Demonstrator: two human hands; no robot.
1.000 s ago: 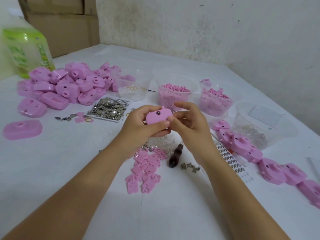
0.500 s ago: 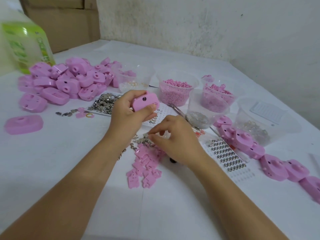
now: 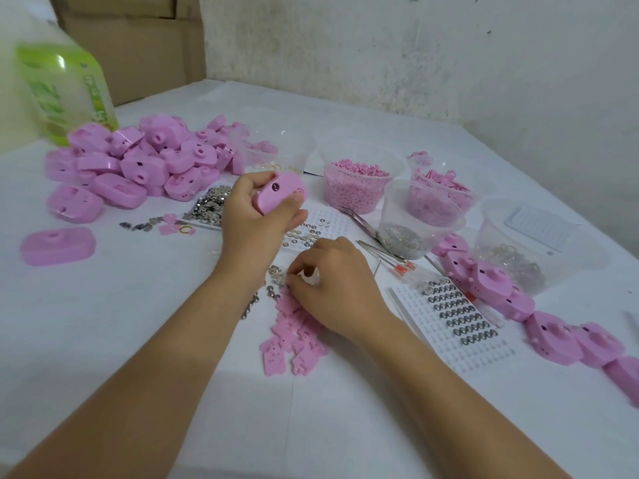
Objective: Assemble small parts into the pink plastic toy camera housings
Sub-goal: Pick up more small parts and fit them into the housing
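Note:
My left hand (image 3: 254, 216) grips a pink toy camera housing (image 3: 281, 193) and holds it above the table, over a white sheet of small metal discs (image 3: 304, 233). Below it, my right hand (image 3: 335, 281) is down on the table with its fingertips pinched together at a scatter of small metal discs (image 3: 275, 274). What it pinches is too small to make out. A heap of flat pink plastic plates (image 3: 294, 337) lies under and in front of that hand.
A pile of pink housings (image 3: 138, 160) lies at the back left, one lone housing (image 3: 57, 245) nearer. A row of housings (image 3: 511, 299) runs along the right. Clear tubs of pink bits (image 3: 356, 190) and metal parts (image 3: 415, 219), a battery tray (image 3: 453, 316), tweezers (image 3: 359, 221) and a green bottle (image 3: 65, 88) stand around.
My hands have come apart: the left has carried the housing up and to the left, the right has dropped to the table and pinches among the small discs.

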